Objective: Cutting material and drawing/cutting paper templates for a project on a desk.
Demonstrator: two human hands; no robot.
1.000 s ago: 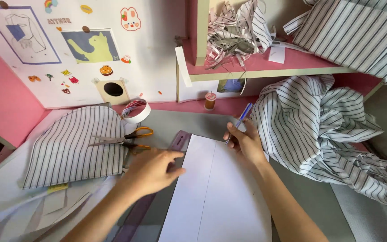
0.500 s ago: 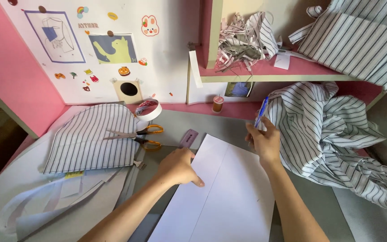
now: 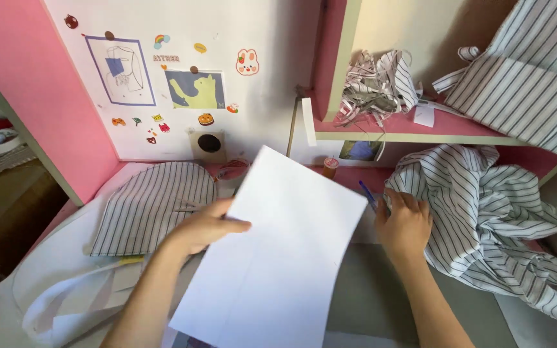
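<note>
Left hand (image 3: pixel 204 225) is closed on the left edge of a large white paper sheet (image 3: pixel 278 258), thumb on top, fingers hidden underneath. Sheet is held lifted and tilted above the table (image 3: pixel 369 290), its far corner raised toward the wall. Right hand (image 3: pixel 404 222) is curled loosely around a blue pen (image 3: pixel 367 193), which is pinched at the fingers and points up-left; hand is rested just beside the sheet's right edge, touching the crumpled striped fabric (image 3: pixel 491 212) piled on the right. A flat striped fabric piece (image 3: pixel 153 203) is laid on the table left of the left hand, partly covered by the sheet. White paper pattern pieces (image 3: pixel 66 283) are seen at lower left. An orange thread spool (image 3: pixel 331 166) is stood near the wall behind the sheet. More striped fabric scraps (image 3: pixel 381 90) are heaped on the pink shelf (image 3: pixel 420 125) above. Stickers and drawings are stuck on the white wall panel (image 3: pixel 182 84).
</note>
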